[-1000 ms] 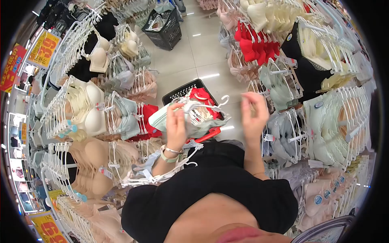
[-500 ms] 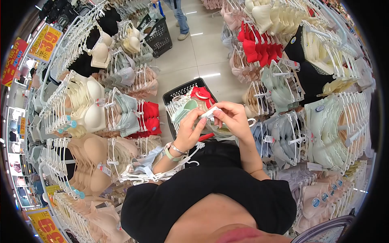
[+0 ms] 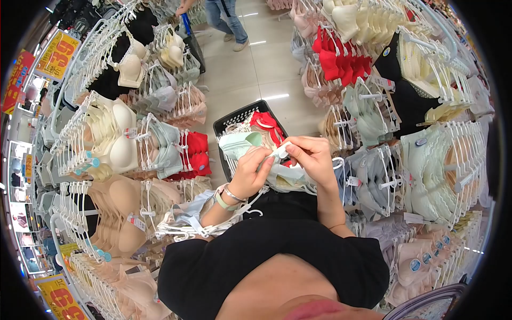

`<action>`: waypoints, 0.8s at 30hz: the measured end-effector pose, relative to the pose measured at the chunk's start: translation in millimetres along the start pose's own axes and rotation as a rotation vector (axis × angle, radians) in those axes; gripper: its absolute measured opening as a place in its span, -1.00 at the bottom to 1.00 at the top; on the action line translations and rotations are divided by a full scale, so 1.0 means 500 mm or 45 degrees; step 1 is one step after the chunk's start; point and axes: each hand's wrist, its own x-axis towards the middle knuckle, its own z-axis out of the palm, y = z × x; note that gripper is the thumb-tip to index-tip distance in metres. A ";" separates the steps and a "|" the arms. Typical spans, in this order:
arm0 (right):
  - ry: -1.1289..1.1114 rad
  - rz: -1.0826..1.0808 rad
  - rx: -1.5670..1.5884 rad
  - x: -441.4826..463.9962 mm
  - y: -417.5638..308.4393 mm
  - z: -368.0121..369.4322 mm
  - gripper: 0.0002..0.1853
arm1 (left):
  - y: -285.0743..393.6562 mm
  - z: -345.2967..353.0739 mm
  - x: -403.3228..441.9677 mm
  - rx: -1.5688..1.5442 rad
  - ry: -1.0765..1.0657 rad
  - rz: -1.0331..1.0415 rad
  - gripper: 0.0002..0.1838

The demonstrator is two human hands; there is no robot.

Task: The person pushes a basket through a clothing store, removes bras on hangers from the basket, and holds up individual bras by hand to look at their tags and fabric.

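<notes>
My left hand (image 3: 250, 172) and my right hand (image 3: 311, 161) meet over a black basket (image 3: 221, 128), both pinching a small white piece (image 3: 281, 151), perhaps a tag or hanger part. A pale green bra (image 3: 240, 144) hangs just beside my left fingers, above the basket. A white hanger hook (image 3: 338, 163) shows by my right wrist. Red bras (image 3: 268, 126) and other bras on white hangers lie in the basket. Several more white hangers (image 3: 184, 230) with pale blue bras (image 3: 194, 209) hang over my left forearm.
Racks of bras line both sides, with beige ones (image 3: 120, 198) at the left and pale green lace ones (image 3: 429, 176) at the right. A person in jeans (image 3: 226, 21) stands in the tiled aisle beside another dark basket (image 3: 197, 50).
My hands were apart, then came together on the white piece. The person in jeans has come further into view, and their basket has shifted left behind the rack.
</notes>
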 end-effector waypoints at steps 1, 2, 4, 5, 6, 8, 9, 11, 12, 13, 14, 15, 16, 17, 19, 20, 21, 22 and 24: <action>0.000 0.001 0.000 0.000 -0.001 -0.001 -0.86 | 0.001 0.000 0.000 0.004 0.000 0.010 -0.91; 0.015 0.040 0.007 0.001 -0.004 -0.003 -0.86 | 0.002 -0.001 0.001 0.009 0.000 0.020 -0.91; 0.029 0.080 0.014 0.001 -0.005 -0.005 -0.86 | 0.009 -0.003 -0.002 0.010 -0.014 -0.027 -0.91; 0.020 0.072 0.019 0.002 -0.001 -0.007 -0.86 | 0.012 -0.003 -0.001 0.012 -0.026 -0.071 -0.91; 0.012 0.064 0.027 0.003 0.001 -0.006 -0.85 | 0.010 -0.003 -0.001 0.012 -0.026 -0.071 -0.91; 0.014 0.032 0.012 0.003 -0.004 -0.002 -0.85 | 0.005 -0.001 -0.001 0.007 -0.011 -0.039 -0.91; 0.016 0.002 -0.004 0.003 -0.006 0.000 -0.84 | 0.004 -0.001 0.000 0.008 -0.011 -0.039 -0.91; -0.006 0.029 -0.001 0.003 -0.001 -0.008 -0.84 | 0.004 0.001 0.000 0.011 0.013 -0.036 -0.91; -0.029 0.057 0.001 0.004 0.001 -0.010 -0.84 | 0.003 0.002 0.001 0.011 0.013 -0.035 -0.91; -0.029 0.056 0.001 0.003 0.002 -0.010 -0.84 | 0.002 0.003 0.002 0.023 0.012 -0.019 -0.91; -0.019 0.035 -0.016 0.001 0.002 -0.008 -0.85 | 0.002 0.004 0.003 0.035 0.011 -0.002 -0.91; -0.009 0.013 -0.034 0.000 0.002 -0.007 -0.85 | 0.002 0.003 0.003 0.036 0.011 -0.001 -0.91; -0.009 0.012 -0.033 -0.001 0.002 -0.006 -0.85 | 0.003 0.002 0.003 0.039 0.001 -0.005 -0.91; -0.018 0.004 -0.052 -0.001 0.003 -0.006 -0.85 | 0.005 0.002 0.003 0.042 -0.009 -0.009 -0.91; -0.026 -0.005 -0.070 -0.003 0.004 -0.006 -0.85 | 0.006 0.002 0.002 0.046 -0.009 -0.018 -0.91; -0.022 -0.004 -0.067 -0.004 0.006 -0.005 -0.85 | 0.007 0.003 0.002 0.049 -0.008 -0.028 -0.91; -0.019 -0.003 -0.065 -0.004 0.006 -0.005 -0.85 | 0.006 0.003 0.002 0.050 -0.008 -0.027 -0.91; -0.019 -0.004 -0.065 -0.004 0.006 -0.005 -0.85 | 0.005 0.003 0.002 0.056 -0.018 -0.032 -0.91; -0.040 0.043 -0.029 -0.004 0.005 -0.004 -0.84 | 0.002 0.003 0.001 0.063 -0.028 -0.036 -0.91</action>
